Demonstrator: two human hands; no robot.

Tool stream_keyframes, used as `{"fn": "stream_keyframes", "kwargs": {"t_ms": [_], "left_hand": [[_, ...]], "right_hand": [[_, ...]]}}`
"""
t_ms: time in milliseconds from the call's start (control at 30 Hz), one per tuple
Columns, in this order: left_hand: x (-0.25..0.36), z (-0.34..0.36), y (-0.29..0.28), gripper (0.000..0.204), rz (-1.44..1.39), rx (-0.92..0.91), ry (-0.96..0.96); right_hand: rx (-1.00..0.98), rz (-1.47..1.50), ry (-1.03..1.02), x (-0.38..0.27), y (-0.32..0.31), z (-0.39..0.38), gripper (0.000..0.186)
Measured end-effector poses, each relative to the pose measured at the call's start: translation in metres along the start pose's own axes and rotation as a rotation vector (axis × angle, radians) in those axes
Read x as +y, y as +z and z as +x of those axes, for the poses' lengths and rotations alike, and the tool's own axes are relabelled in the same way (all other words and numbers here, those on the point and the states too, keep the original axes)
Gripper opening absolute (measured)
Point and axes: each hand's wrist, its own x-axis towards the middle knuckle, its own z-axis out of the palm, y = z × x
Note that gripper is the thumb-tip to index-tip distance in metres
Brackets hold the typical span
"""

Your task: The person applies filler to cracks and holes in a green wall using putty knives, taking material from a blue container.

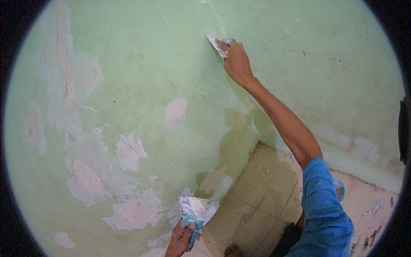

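Note:
My right hand [236, 58] is stretched up to the green wall [141, 64], closed round a putty knife [216, 44] whose blade edge meets the wall close to the corner. Low down, my left hand [183, 237] grips the teal handle of a wider putty knife [198, 208]. Whitish putty is smeared over that blade, which is held face up. Pale putty patches [130, 152] cover parts of the wall, most of them on the left side. One small patch [176, 112] sits alone near the middle.
A second green wall [334, 77] meets the first at a corner. Below lies a tiled floor [265, 188] with small debris. A round tub [339, 189] stands partly behind my blue sleeve. A dark object [402, 130] shows at the right rim.

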Motion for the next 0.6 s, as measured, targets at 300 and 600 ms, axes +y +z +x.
{"fn": "stream_keyframes", "kwargs": {"t_ms": [300, 600], "left_hand": [[0.003, 0.0, -0.004, 0.029, 0.02, -0.036, -0.134], [0.002, -0.001, 0.004, 0.028, 0.035, 0.075, -0.08]], "right_hand": [[0.077, 0.158, 0.012, 0.017, -0.005, -0.015, 0.048], [0.099, 0.016, -0.018, 0.012, -0.006, 0.019, 0.047]]}}
